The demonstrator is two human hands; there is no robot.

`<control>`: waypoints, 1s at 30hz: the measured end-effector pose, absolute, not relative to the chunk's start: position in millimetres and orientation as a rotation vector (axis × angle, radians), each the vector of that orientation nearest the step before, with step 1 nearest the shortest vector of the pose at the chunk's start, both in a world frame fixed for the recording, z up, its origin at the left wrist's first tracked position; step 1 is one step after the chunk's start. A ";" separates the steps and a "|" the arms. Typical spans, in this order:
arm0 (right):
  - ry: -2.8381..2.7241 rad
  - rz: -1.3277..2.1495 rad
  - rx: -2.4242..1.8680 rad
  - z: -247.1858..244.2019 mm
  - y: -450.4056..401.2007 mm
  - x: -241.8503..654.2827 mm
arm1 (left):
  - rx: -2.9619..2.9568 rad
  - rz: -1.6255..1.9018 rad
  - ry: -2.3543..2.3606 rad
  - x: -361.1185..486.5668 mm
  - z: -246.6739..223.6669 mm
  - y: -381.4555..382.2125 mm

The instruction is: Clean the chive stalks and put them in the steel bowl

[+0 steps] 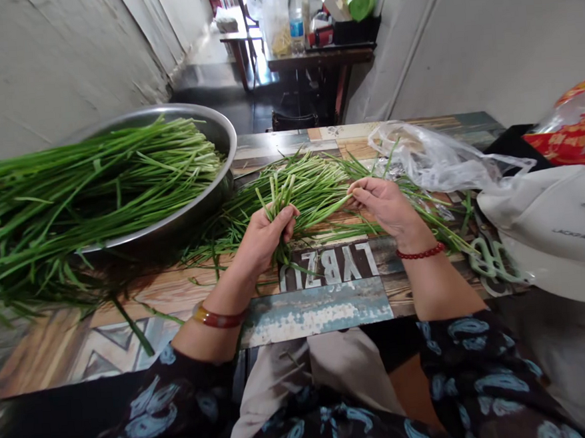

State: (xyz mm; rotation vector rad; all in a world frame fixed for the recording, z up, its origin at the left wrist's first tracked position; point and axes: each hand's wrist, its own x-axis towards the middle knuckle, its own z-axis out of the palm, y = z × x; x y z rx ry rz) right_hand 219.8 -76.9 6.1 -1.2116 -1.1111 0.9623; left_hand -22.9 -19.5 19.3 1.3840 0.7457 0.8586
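Soft, muted light, pale glare on the far floor (pixel 215 79), blur and stretching toward edges.

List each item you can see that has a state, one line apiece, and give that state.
Left hand: closed around a stalk bunch
Right hand: pinching stalk ends
Metal basin: heaped with greens
Loose stalks: strewn on the table
Plastic bag: crumpled
Scissors: lying down, blade opening unclear
White cap: unworn
Bottle: upright

The person stretches both forearms (pixel 239 283) forward, the left hand (pixel 265 237) curled closed with its thumb uppermost, the right hand (pixel 384 207) a little apart from it, turned inward with thumb and fingertips pinched together.
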 end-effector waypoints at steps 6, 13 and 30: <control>-1.123 1.000 -1.153 12.1 -83.1 221.3 | 1.359 0.907 0.748 -22.7 18.8 -18.8; -1.188 1.024 -1.145 16.4 -88.2 215.4 | 1.398 0.786 0.614 -24.1 20.0 -22.9; -1.143 0.775 -1.020 16.6 -85.1 235.9 | 1.340 0.791 0.667 -22.6 16.5 -22.6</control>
